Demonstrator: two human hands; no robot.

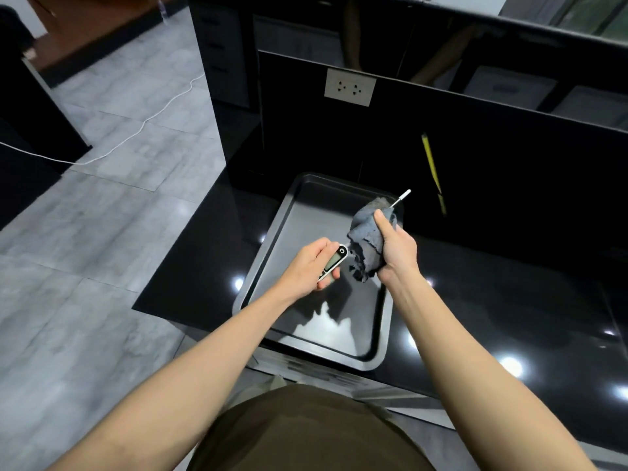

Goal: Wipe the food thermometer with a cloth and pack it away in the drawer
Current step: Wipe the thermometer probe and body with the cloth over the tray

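Thermometer position: held in the air above the dark metal tray, not touching it. Its white body with the grey display faces up and lies in the left hand; the thin metal probe runs up and to the right, and its white tip shows beyond the cloth.

Left hand: fingers closed around the thermometer body, thumb along the upper edge, display end left exposed toward the cloth.

Right hand: clamped on the grey cloth, which is bunched around the middle of the probe. The thumb presses on the upper part of the cloth; loose folds hang below the hand toward the tray. The probe section inside the cloth is hidden.

Tray: rectangular, shallow, raised rim, resting on the glossy black countertop near its front left corner. Its inner floor reflects the arms.

Surroundings: a black back panel rises behind the countertop and carries a white double wall socket. A yellow strip appears on the panel, right of the tray. A white cable lies across the grey tiled floor on the left
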